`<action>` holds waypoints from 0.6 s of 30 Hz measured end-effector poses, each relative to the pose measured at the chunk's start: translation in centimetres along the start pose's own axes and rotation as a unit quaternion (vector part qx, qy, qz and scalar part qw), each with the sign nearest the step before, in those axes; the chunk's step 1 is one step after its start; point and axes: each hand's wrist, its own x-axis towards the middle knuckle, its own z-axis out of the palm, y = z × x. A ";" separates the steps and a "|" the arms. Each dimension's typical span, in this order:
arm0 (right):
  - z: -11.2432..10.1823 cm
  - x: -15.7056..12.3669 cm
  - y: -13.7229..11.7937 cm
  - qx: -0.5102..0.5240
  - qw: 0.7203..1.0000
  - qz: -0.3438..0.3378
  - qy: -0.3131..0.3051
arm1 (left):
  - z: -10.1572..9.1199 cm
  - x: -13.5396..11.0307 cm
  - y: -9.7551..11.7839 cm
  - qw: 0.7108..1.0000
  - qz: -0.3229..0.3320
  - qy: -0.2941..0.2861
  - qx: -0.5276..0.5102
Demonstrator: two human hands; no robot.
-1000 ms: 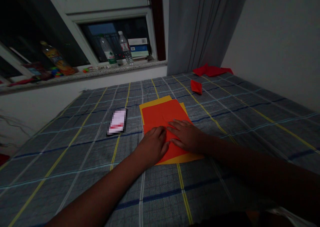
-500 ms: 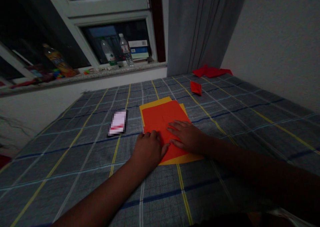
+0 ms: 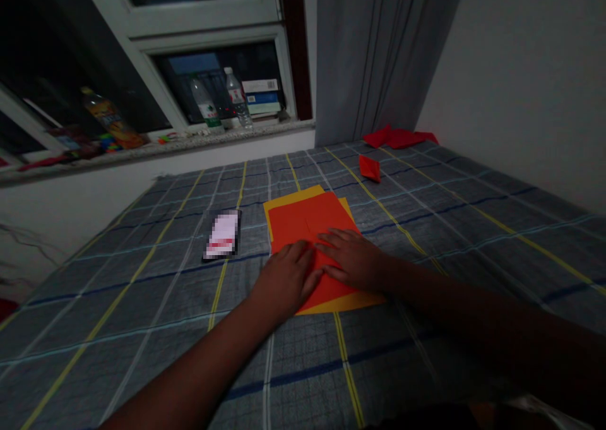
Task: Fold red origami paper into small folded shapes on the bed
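In the head view, the left hand (image 3: 286,280) and the right hand (image 3: 353,261) lie on a red-orange paper sheet (image 3: 307,228). The fingers of both hands are flat and a little spread. They press down on the paper but do not clench or grasp it. The right fingers point to the left, and the left thumb is just beside them.

The sheet lies on a larger yellow-orange paper sheet (image 3: 343,301), and the yellow edges show around it. Its long axis goes away from the person, with a small tilt, and a thin crease shows near the far side of the hands. Both sheets lie near the middle of a bed with grey plaid cloth (image 3: 142,329), and there is much room on the left and on the right of them.

Left of the paper is a dark flat object (image 3: 221,234), and its top is blurred. Farther away is a small folded red paper (image 3: 370,168), and near the wall is a red paper heap (image 3: 395,137).

On the window sill (image 3: 156,146) stand a clear water bottle (image 3: 237,100) and an orange drink bottle (image 3: 108,117). The level inside them is too dark to tell.
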 end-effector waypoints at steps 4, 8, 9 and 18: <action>-0.6 -0.1 0.0 -0.017 1.000 0.015 -0.008 | 0.4 0.3 0.0 0.998 0.012 -0.052 -0.037; -1.9 -0.7 0.9 -0.067 0.995 0.068 -0.019 | 0.2 0.3 -0.4 0.997 0.012 -0.054 -0.046; -2.3 -0.9 1.2 -0.080 0.992 0.091 -0.023 | 0.2 0.3 -0.5 0.997 0.011 -0.055 -0.048; -4.4 -0.9 3.3 -0.119 0.968 0.201 -0.087 | 0.0 0.5 -0.2 0.998 0.008 -0.055 -0.033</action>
